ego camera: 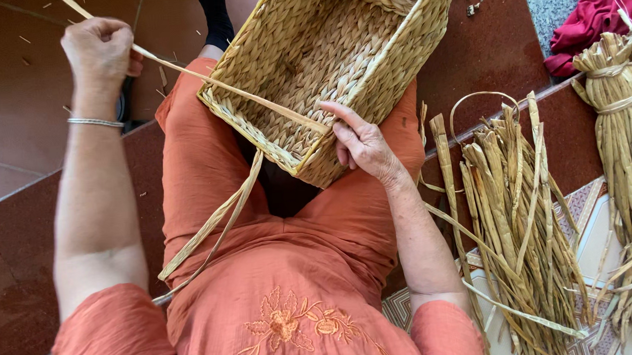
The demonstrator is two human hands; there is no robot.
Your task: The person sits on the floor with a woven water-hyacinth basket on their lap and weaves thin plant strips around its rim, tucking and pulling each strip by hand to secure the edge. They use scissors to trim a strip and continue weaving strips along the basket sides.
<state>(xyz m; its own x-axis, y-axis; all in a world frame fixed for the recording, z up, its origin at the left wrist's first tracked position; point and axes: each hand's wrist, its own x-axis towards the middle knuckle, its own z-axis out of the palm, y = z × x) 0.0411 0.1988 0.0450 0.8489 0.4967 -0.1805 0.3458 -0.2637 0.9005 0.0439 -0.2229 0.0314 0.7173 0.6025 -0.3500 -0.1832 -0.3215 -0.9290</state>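
Basket-weaving, seen from above the seated person. Left hand (pixel 99 48), raised and out to the side, is closed in a fist around a flat straw strand (pixel 217 85) and draws it taut. The strand runs from that fist diagonally down to the near rim of a rectangular woven basket (pixel 338 54), which rests tilted on the lap, its open side turned toward the person. Right hand (pixel 361 143) lies against the near corner of the basket; its forefinger is stretched out along the rim, just where the strand meets the weave, and the remaining fingers curl loosely against the outer wall, gripping nothing firmly. Below the right hand, loose strand ends (pixel 214 229) hang from the rim down across the orange garment (pixel 279 295).

To the outer side of the right hand, well apart from it, a bundle of dried stalks (pixel 512 210) lies on the floor (pixel 12 157); beyond it stand tied sheaves (pixel 627 132), with a red cloth (pixel 589 19) farther off.

In my judgement, the pull is done well when tension stays even along the strand while the forefinger pins the stitch at the rim, so the weave tightens without shifting the basket or creasing the straw.
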